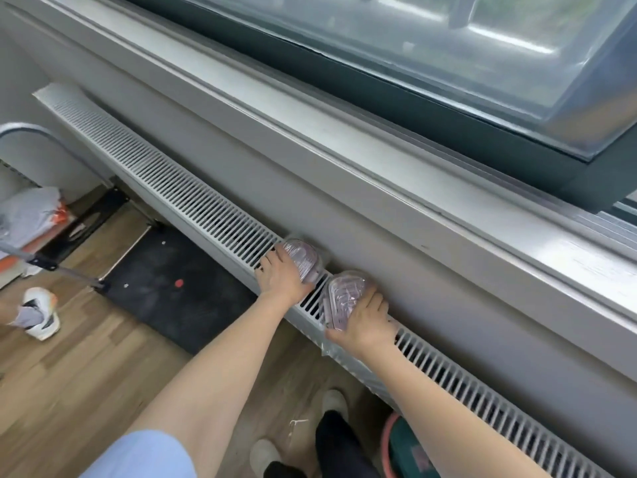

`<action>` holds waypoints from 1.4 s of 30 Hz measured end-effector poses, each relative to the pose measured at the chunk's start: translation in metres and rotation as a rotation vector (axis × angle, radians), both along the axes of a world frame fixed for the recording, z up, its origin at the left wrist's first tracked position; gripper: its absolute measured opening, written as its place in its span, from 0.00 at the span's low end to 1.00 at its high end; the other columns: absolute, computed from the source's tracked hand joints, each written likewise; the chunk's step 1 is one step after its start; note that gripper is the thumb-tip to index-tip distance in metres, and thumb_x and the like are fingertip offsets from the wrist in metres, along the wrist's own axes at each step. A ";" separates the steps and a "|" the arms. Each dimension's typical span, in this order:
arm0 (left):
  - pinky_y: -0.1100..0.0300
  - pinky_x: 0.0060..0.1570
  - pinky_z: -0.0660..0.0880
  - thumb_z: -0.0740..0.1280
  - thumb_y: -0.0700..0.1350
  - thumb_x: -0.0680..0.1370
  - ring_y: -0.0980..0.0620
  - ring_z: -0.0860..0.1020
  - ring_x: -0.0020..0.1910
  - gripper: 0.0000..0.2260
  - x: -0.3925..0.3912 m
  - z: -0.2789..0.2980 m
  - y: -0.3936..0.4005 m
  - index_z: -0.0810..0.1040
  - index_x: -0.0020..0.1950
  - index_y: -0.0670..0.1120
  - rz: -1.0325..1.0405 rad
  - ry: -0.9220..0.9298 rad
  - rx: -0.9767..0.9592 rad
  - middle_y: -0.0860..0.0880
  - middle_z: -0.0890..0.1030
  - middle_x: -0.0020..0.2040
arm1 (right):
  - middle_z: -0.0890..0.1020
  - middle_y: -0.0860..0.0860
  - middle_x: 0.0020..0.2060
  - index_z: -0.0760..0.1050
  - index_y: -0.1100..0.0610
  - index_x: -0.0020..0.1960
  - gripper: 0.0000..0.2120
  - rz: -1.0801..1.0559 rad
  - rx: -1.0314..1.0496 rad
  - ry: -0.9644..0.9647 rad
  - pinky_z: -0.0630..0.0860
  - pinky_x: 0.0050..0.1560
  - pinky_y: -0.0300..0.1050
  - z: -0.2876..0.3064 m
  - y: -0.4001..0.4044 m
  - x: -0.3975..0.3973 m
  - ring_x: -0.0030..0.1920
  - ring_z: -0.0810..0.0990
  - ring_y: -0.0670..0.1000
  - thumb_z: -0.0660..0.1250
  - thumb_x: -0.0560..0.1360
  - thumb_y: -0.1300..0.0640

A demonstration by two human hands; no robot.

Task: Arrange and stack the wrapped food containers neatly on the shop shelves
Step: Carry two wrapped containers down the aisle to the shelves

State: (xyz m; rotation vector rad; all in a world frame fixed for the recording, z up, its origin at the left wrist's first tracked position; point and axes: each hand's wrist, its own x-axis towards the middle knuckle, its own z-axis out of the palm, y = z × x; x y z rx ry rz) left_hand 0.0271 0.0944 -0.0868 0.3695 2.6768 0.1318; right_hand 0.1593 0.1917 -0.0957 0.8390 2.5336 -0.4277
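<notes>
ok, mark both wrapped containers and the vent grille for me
left container (305, 258), head view, on its clear lid
right container (346, 293), head view, on its clear lid
vent grille (165, 174), head view, on bare slats left of the hands

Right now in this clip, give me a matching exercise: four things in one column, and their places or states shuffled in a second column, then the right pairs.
Things:
1. left hand
2. right hand
3. black mat
4. slatted grille

Places or states:
A. lies flat on the wooden floor
B. holds the clear container nearer the camera
C. runs along the foot of the grey cabinet
D. holds the clear container farther up the grille

Pairs: 1-D, 2-B, 3-A, 4-C
</notes>
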 end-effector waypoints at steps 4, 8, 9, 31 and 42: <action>0.48 0.66 0.63 0.72 0.64 0.67 0.41 0.64 0.71 0.54 0.003 -0.001 -0.004 0.45 0.76 0.37 0.040 -0.027 -0.034 0.37 0.61 0.72 | 0.58 0.59 0.69 0.37 0.68 0.74 0.60 0.024 0.020 0.041 0.71 0.59 0.52 -0.002 0.004 -0.005 0.67 0.63 0.57 0.66 0.65 0.31; 0.48 0.63 0.65 0.73 0.67 0.63 0.43 0.66 0.67 0.52 0.018 -0.002 -0.027 0.56 0.74 0.39 0.059 -0.025 -0.062 0.43 0.66 0.68 | 0.57 0.57 0.70 0.37 0.65 0.75 0.60 0.053 -0.016 0.032 0.69 0.60 0.54 0.000 0.008 -0.008 0.69 0.61 0.58 0.69 0.64 0.34; 0.48 0.63 0.64 0.73 0.67 0.63 0.43 0.66 0.66 0.50 0.022 -0.002 -0.035 0.58 0.73 0.40 0.059 -0.010 -0.073 0.44 0.66 0.67 | 0.58 0.57 0.70 0.39 0.64 0.75 0.59 0.078 -0.043 0.046 0.68 0.61 0.55 0.000 0.008 -0.009 0.69 0.61 0.58 0.70 0.64 0.35; 0.48 0.60 0.68 0.78 0.59 0.62 0.43 0.67 0.64 0.42 0.229 0.012 -0.349 0.62 0.67 0.45 0.590 -0.010 -0.105 0.45 0.68 0.64 | 0.66 0.50 0.61 0.56 0.57 0.70 0.46 1.213 -0.084 0.084 0.65 0.63 0.49 0.035 -0.218 0.025 0.63 0.66 0.52 0.75 0.62 0.43; 0.51 0.64 0.67 0.80 0.56 0.61 0.43 0.68 0.65 0.43 0.450 0.019 -0.519 0.62 0.66 0.40 1.205 -0.010 0.046 0.43 0.69 0.65 | 0.68 0.52 0.60 0.58 0.59 0.66 0.40 1.770 0.031 0.072 0.66 0.61 0.49 0.054 -0.451 0.136 0.63 0.66 0.55 0.74 0.63 0.44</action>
